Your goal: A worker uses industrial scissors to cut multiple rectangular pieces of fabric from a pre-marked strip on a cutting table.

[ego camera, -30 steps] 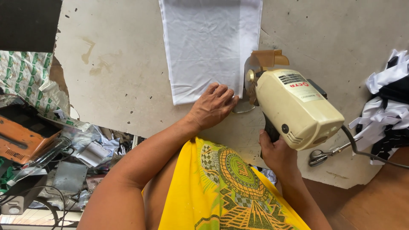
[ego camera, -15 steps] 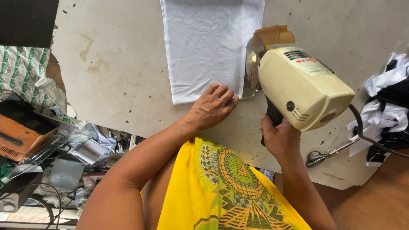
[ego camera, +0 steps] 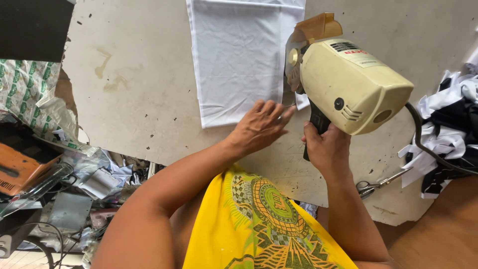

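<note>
Seen from the head camera, a worker in a yellow printed shirt (ego camera: 269, 224) bends over a worn, stained cutting table (ego camera: 134, 84); the left hand (ego camera: 261, 127) lies flat, fingers spread and holding nothing, pressing the near edge of a folded stack of white cloth (ego camera: 239, 55); the right hand (ego camera: 326, 149) is closed tight around the black grip of a cream-coloured electric cloth cutter (ego camera: 348, 82), its round blade at the cloth's right edge just beside the left fingertips; scissors (ego camera: 376, 184) lie near the right wrist; black and white fabric scraps (ego camera: 448, 129) are heaped at the table's right.
</note>
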